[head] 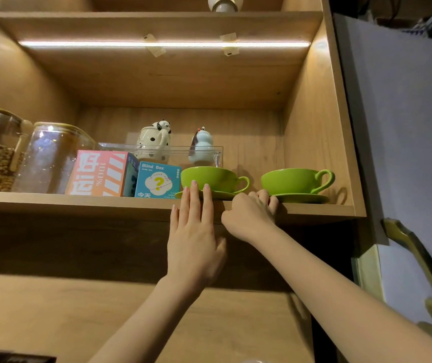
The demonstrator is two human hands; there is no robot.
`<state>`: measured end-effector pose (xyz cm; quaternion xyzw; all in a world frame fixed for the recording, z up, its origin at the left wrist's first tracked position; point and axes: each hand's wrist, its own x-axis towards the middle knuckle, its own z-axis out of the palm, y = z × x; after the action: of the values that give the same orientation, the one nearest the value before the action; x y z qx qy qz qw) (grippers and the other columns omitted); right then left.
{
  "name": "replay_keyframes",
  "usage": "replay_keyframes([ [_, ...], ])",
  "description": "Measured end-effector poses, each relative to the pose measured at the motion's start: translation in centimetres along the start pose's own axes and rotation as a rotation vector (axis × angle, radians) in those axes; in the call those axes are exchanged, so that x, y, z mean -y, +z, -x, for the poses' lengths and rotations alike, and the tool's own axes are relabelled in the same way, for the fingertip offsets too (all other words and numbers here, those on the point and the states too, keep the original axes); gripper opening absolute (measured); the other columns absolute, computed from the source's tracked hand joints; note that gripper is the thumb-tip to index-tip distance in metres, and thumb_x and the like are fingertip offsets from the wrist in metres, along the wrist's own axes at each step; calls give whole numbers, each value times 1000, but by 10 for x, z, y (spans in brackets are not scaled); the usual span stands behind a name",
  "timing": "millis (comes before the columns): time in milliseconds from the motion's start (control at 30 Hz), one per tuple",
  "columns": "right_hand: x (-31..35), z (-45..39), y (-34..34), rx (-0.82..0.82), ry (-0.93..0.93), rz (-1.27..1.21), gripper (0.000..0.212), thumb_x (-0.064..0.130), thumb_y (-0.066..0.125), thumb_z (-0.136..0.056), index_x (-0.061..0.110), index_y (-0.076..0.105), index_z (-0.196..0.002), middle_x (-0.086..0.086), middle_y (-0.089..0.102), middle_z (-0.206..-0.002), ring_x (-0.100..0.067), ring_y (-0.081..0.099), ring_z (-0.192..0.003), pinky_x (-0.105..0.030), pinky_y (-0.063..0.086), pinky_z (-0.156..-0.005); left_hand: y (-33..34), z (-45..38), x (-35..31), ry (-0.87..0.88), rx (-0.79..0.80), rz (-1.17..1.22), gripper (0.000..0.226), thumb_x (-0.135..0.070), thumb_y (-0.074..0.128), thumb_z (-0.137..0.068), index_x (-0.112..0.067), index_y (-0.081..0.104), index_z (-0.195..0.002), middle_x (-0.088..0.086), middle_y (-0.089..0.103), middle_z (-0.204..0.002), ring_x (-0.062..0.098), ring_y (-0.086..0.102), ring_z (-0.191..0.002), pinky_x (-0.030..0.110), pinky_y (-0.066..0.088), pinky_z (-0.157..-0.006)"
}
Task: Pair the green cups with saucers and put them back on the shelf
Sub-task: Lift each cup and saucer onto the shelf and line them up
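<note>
Two green cups stand on green saucers on the wooden shelf (78,203). The left cup (217,178) rests on its saucer (222,195), handle pointing right. The right cup (293,180) sits on its saucer (304,198) near the cabinet's right wall. My left hand (196,231) is raised flat with fingers apart, its fingertips touching the left saucer's front edge and the cup's base. My right hand (251,213) is curled, its fingertips at the left rim of the right saucer; whether it grips the rim I cannot tell.
Left of the cups stand a blue "Blind Box" carton (157,180), a pink box (99,172) and two glass jars (49,158). Behind, a clear tray (162,149) holds a panda mug and a small pale-blue jar. An open grey cabinet door (406,127) hangs at right.
</note>
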<state>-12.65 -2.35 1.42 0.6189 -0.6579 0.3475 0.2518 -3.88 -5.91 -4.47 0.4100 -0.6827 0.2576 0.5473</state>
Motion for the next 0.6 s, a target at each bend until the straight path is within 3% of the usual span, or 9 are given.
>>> replay_keyframes([
  [200, -4, 1, 3, -39, -33, 11, 30, 21, 47, -87, 5, 58, -110, -15, 52, -126, -32, 34, -123, -43, 22, -106, -1, 1, 3, 23, 36, -9, 82, -31, 39, -88, -23, -29, -132, 3, -36, -143, 18, -32, -134, 33, -16, -108],
  [433, -17, 6, -7, -3, -140, -16, 35, 24, 47, -88, 5, 53, -116, -13, 54, -124, -30, 42, -120, -40, 31, -103, -11, -2, 2, 4, 146, -85, 81, -33, 37, -88, -19, -22, -143, 7, -29, -152, 17, -31, -135, 36, -15, -110],
  [600, -38, 20, -18, 68, -275, -101, 49, 24, 47, -88, 11, 40, -135, -8, 41, -142, -22, 32, -134, -36, 28, -110, -13, -3, -7, -28, 175, -75, 80, -34, 37, -88, -19, -20, -143, 8, -27, -153, 21, -23, -142, 38, -10, -114],
])
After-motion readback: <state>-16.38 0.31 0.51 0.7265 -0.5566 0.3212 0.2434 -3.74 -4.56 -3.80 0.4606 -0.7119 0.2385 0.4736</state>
